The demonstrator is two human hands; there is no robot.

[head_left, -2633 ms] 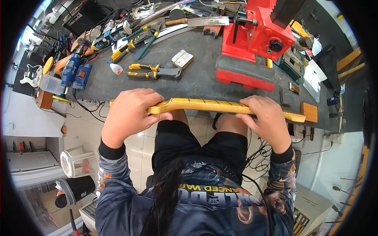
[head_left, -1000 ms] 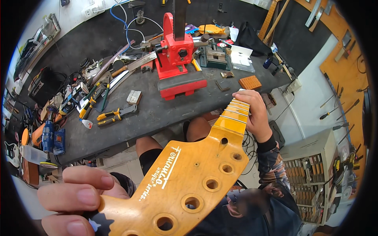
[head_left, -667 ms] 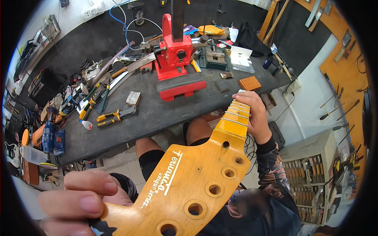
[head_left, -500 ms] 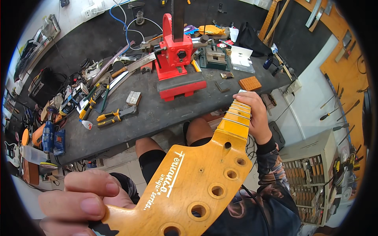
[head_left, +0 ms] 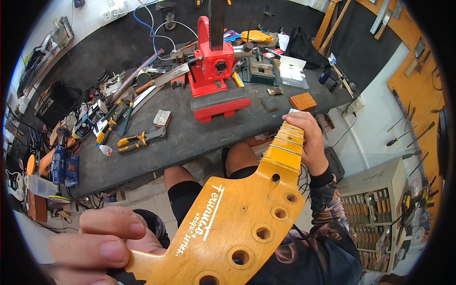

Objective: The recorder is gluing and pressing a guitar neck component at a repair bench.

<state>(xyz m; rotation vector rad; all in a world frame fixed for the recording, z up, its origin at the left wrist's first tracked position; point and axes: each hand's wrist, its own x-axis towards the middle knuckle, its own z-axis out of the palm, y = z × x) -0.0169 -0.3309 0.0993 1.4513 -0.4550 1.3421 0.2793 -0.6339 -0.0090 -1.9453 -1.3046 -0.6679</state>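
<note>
We hold a guitar neck (head_left: 247, 213) up close to the camera, lengthwise away from us, above our lap and in front of the dark workbench (head_left: 190, 137). Its wood is glossy amber-yellow. The broad headstock fills the lower middle of the view, with a row of round empty tuner holes along one edge and white lettering on its face. Beyond it the fretboard narrows, crossed by pale metal frets.

Our left hand (head_left: 102, 247) pinches the tip of the headstock, fingers pressed together on top; the thumb is hidden. Our right hand (head_left: 308, 140) wraps the far end of the neck, fingers curled over the frets.

On the bench stand a red press (head_left: 213, 76) and yellow-handled pliers (head_left: 137, 140).
</note>
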